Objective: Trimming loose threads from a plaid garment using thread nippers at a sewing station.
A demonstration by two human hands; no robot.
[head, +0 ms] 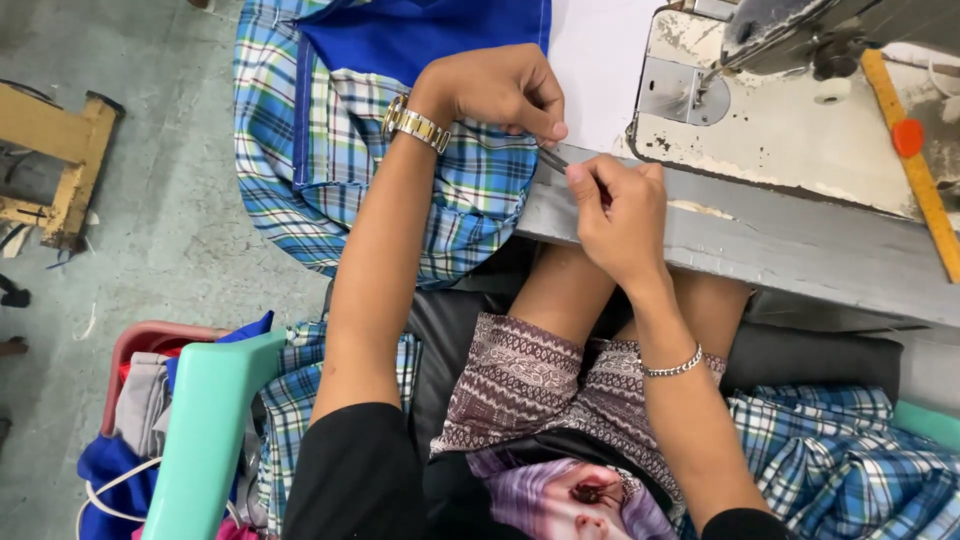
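Patterned shorts [520, 375] lay nearest. Right hand [620, 215] gripped small metal snips [553, 158] at the grey table [760, 245] edge; left hand [500, 90] pinched plaid fabric [470, 190] beside them.

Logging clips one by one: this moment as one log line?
left hand: pinching plaid fabric | right hand: holding small metal snips | sewing machine: beside

A tailoring workshop. Just beyond the right hand [620, 215] stands a worn industrial sewing machine [790, 110] on a grey table [760, 240]. Plaid garments [330, 150] hang under the left hand [495, 90], above a concrete floor [170, 220].
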